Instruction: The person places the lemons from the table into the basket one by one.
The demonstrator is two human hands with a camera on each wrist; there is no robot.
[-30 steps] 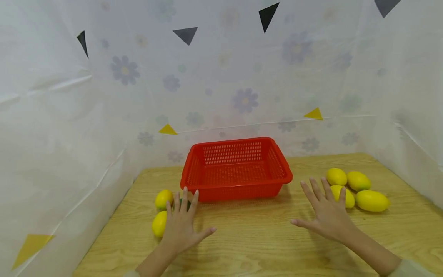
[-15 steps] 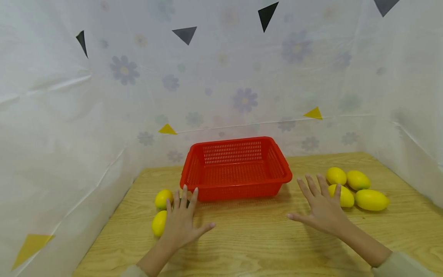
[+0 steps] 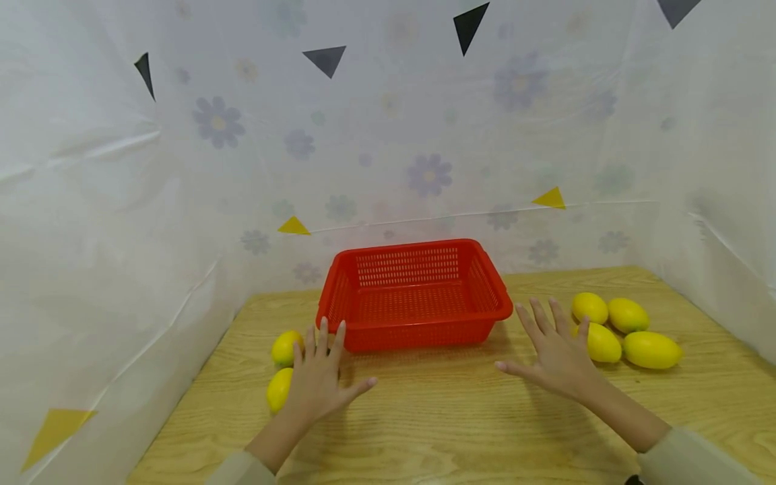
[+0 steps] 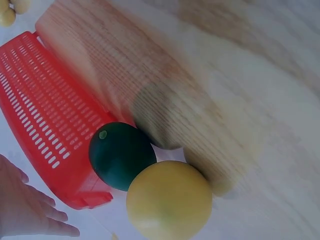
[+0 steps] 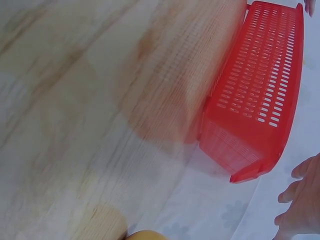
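Note:
My left hand (image 3: 318, 387) is spread over the left side of the table, holding nothing. Beside it lie two lemon-like yellow fruits (image 3: 287, 348). A dark green round fruit (image 4: 122, 156) shows in the left wrist view, touching a yellow fruit (image 4: 169, 200); in the head view my left hand hides it. On the other side my right hand (image 3: 560, 357), fingers spread and holding nothing, hovers between the red plastic basket (image 3: 418, 335) and a group of yellow fruits (image 3: 653, 350), overlapping one of them. The basket stands upright at the back centre with nothing inside.
A wooden table (image 3: 418, 424) carries everything. White sheeting (image 3: 388, 135) with flowers and triangles encloses its back and sides. Several yellow fruits lie clustered on the right, one of them (image 3: 590, 308) farthest back.
My right hand has drifted left and slightly forward, toward the basket. The left hand has edged slightly forward and now hides the green fruit in the head view. Fruits and basket stay put.

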